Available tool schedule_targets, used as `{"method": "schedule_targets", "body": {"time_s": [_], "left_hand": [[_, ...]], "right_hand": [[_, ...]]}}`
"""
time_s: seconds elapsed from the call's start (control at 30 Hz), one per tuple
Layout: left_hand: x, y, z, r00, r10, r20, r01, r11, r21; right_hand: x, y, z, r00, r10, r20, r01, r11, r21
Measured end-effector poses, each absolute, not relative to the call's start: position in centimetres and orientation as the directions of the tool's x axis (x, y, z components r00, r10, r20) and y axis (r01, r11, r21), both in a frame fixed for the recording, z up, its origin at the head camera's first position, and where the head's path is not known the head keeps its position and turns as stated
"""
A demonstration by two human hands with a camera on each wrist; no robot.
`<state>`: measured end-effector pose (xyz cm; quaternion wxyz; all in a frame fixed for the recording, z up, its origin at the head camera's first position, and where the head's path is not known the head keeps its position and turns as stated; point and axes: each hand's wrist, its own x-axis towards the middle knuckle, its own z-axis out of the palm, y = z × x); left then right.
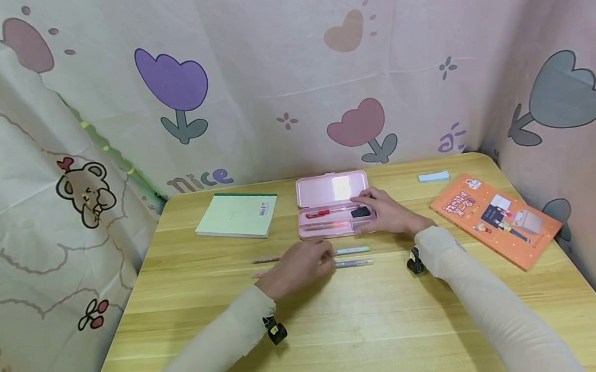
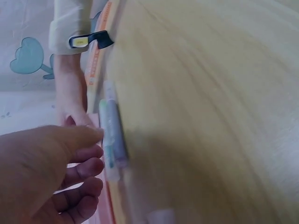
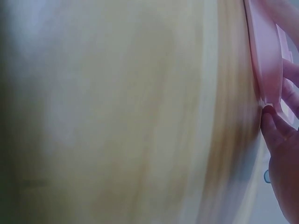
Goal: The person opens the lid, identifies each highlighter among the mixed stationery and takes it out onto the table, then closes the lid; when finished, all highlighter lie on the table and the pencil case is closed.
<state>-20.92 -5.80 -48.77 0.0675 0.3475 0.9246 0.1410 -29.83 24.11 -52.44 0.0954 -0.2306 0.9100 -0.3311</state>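
Left hand (image 1: 299,267): fingers loosely curled, nothing seen in hold. A slim pale-green pen (image 1: 355,250) and a slim grey pen (image 1: 355,262) lie just right of its fingertips, long axes left to right; this hand is the nearer. Right hand (image 1: 388,213) grips the right end of the open pink plastic pencil case (image 1: 319,191), on the pens' far side. Surface: flat wood-grain table (image 1: 351,333); pale printed fabric curtain (image 1: 266,48) beyond its far edge.

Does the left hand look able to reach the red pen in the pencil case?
Probably yes: the pencil case lies open, the red pen is uncovered at its left end, and the right hand grips the case's right side.
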Motion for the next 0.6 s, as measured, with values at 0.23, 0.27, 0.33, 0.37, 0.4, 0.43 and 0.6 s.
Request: {"method": "schedule_targets", "body": {"time_s": [0.23,0.27,0.33,0.37,0.4,0.43,0.6], "left_hand": [[-23.3,-6.8,-47.7,-0.809,0.587,0.009,0.551,0.753,0.36],[-23.7,-7.1,-47.6,-0.817,0.576,0.022,0.544,0.758,0.359],[-24.6,-7.5,-47.7,-0.833,0.551,0.041,0.53,0.775,0.345],[-25.0,-7.8,-47.7,-0.843,0.536,0.043,0.518,0.787,0.336],[-25.4,-8.0,-47.8,-0.851,0.523,0.041,0.506,0.798,0.327],[-25.7,-8.1,-47.8,-0.86,0.509,0.034,0.492,0.81,0.319],[-26.5,-8.7,-48.2,-0.874,0.486,-0.019,0.459,0.838,0.295]], "right_hand": [[-29.8,24.1,-52.6,-0.875,-0.483,-0.016,-0.36,0.674,-0.645],[-29.9,24.1,-52.6,-0.875,-0.484,-0.017,-0.361,0.674,-0.645],[-29.9,24.1,-52.7,-0.874,-0.485,-0.017,-0.361,0.674,-0.645],[-29.9,24.1,-52.7,-0.874,-0.485,-0.017,-0.361,0.673,-0.645],[-29.9,24.1,-52.7,-0.874,-0.486,-0.017,-0.361,0.673,-0.646],[-29.9,24.1,-52.6,-0.874,-0.486,-0.017,-0.361,0.673,-0.645],[-29.9,24.1,-52.6,-0.875,-0.484,-0.02,-0.359,0.675,-0.644]]}}
